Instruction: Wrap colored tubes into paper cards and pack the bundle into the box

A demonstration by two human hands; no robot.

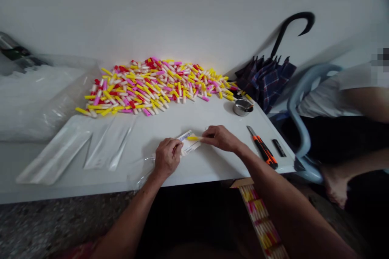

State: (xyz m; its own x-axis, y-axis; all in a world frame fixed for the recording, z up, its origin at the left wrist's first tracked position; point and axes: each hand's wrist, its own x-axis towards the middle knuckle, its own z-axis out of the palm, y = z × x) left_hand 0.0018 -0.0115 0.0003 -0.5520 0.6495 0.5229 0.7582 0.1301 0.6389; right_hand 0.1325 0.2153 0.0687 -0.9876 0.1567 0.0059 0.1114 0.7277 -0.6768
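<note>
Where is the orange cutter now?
In the head view, the orange cutter lies on the table, right of the right hand, left of a small black object.

Plain off-white wall [182, 12] across the back, smooth, greyish toward the edges. White smooth-topped rectangular table [182, 119] set along it, front edge running slightly slanted. Floor [75, 218] grey, dark, speckled stone-like, seen lower left. Right side: light blue-grey plastic chair [292, 105] with curved armrest, beside the table's right end, seated person partly in view. Dark plaid folded umbrella [270, 77], black hooked handle, upright near wall. Light dim, soft; faint shadows on wall around umbrella. Under-table area very dark.
</note>
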